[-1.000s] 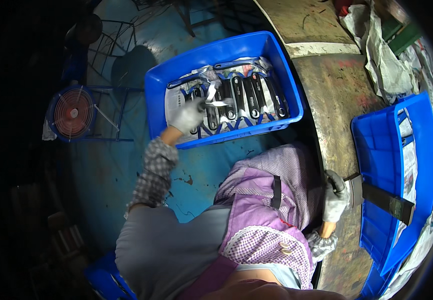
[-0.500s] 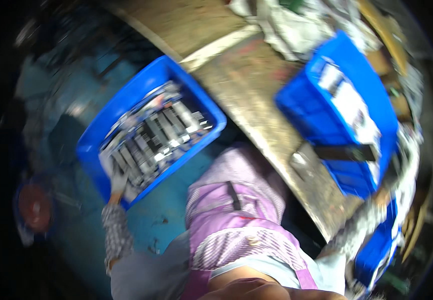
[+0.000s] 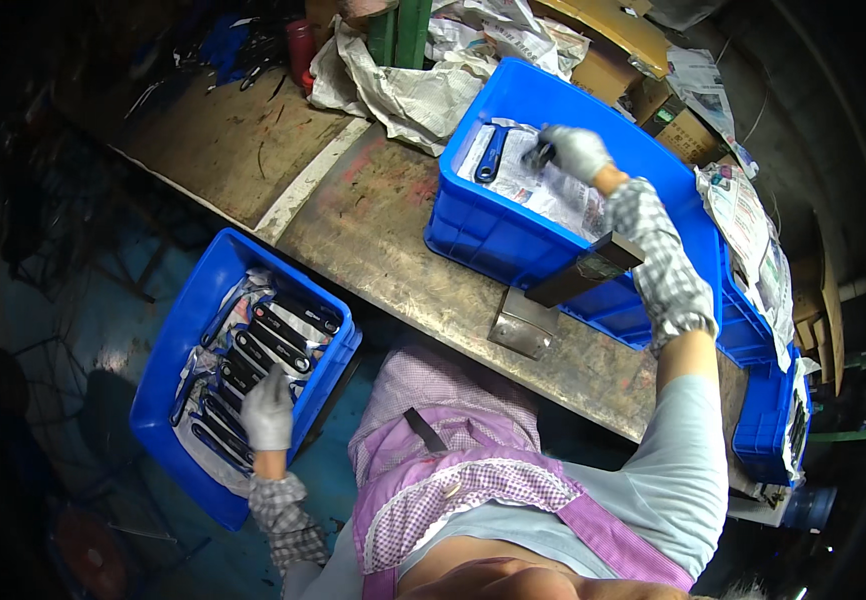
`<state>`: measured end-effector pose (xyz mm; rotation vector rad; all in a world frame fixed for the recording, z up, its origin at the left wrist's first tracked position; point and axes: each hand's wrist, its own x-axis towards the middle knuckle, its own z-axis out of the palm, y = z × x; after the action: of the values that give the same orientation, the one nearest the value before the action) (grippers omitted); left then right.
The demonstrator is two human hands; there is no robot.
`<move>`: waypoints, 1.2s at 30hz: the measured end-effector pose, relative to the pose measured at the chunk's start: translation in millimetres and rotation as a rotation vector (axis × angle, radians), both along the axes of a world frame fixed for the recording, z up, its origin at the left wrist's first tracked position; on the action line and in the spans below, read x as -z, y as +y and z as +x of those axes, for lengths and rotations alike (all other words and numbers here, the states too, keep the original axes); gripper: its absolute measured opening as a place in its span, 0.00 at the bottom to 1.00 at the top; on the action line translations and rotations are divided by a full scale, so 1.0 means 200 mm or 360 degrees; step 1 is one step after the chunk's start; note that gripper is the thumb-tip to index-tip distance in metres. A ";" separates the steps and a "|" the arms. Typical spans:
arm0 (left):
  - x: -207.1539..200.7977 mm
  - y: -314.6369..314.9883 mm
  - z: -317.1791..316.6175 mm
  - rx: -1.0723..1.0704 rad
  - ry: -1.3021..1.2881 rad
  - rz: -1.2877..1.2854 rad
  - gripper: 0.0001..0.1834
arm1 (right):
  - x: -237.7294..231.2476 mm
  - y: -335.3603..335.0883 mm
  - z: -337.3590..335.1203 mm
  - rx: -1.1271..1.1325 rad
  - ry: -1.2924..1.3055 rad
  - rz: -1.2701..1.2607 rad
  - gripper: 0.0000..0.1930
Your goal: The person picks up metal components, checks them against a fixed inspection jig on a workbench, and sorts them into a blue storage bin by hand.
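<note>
My left hand, in a pale glove, is in the left blue bin, fingers bunched on black bars with rounded, holed ends. Whether it grips one is hidden. These bars lie in rows between sheets of paper. My right hand, also gloved, reaches into the blue crate on the table. Its fingers close round a dark piece, mostly covered, like one of the bars. Left of it, a blue bar with a holed end lies on newspaper in the crate.
The worn table runs under the crate. A dark metal post on a base plate stands close before the crate, beside my right forearm. Crumpled paper and cardboard boxes lie behind. Another blue crate is at right.
My right hand has moved from the lower right up into the crate and now holds a dark piece. My left hand has moved inward over the bars. The view has turned.
</note>
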<state>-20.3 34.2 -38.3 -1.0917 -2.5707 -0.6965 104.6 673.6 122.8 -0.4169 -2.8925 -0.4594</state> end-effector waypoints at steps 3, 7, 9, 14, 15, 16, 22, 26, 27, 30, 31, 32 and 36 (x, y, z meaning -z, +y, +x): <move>-0.07 0.30 0.14 0.0227 -0.0107 0.0175 0.10 | -0.36 -0.05 0.25 0.0048 0.1048 -0.0141 0.15; -0.12 0.59 0.31 0.0645 -0.0166 0.0386 0.11 | -0.64 -0.69 0.80 0.0047 0.1510 -0.0460 0.13; -0.12 0.69 0.38 0.0787 -0.0191 0.0444 0.14 | -0.55 -1.02 0.91 -0.0033 0.1603 -0.1307 0.11; -0.05 0.97 0.49 0.1182 -0.0158 0.0415 0.09 | 0.12 -1.34 0.81 0.0704 0.0897 -0.1896 0.11; -0.05 1.00 0.50 0.1234 -0.0140 0.0383 0.08 | 0.21 -1.34 0.82 0.0692 0.0900 -0.1760 0.10; -0.04 1.04 0.51 0.1221 -0.0094 0.0370 0.08 | 0.28 -1.33 0.83 0.0651 0.1083 -0.1947 0.09; -0.05 1.22 0.57 0.1090 -0.0004 0.0345 0.07 | 0.39 -1.28 0.81 0.0677 0.1268 -0.1821 0.11; -0.06 1.38 0.71 0.0900 -0.0416 0.0211 0.14 | 0.43 -1.26 0.81 0.0627 0.1379 -0.2031 0.11; -0.07 1.41 0.74 0.0762 -0.0615 0.0307 0.18 | 0.45 -1.25 0.83 0.0621 0.1370 -0.2210 0.11; -0.12 1.43 0.76 0.0644 -0.0614 0.0011 0.24 | 0.50 -1.24 0.94 0.0581 0.1581 -0.2330 0.13; -0.13 1.43 0.77 0.0604 -0.0788 0.0009 0.25 | 0.52 -1.25 0.99 0.0653 0.1590 -0.2440 0.14; -0.14 1.43 0.77 0.0593 -0.0804 -0.0036 0.25 | 0.55 -1.27 1.01 0.0764 0.1725 -0.2444 0.15; -0.10 1.46 0.76 0.0659 -0.0841 -0.0046 0.24 | 0.64 -1.31 1.02 0.0733 0.1133 -0.1433 0.20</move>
<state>132.1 326.3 -18.6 -1.6649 -2.7950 -1.1856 307.6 410.8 -4.3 -1.0969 -2.1102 0.8256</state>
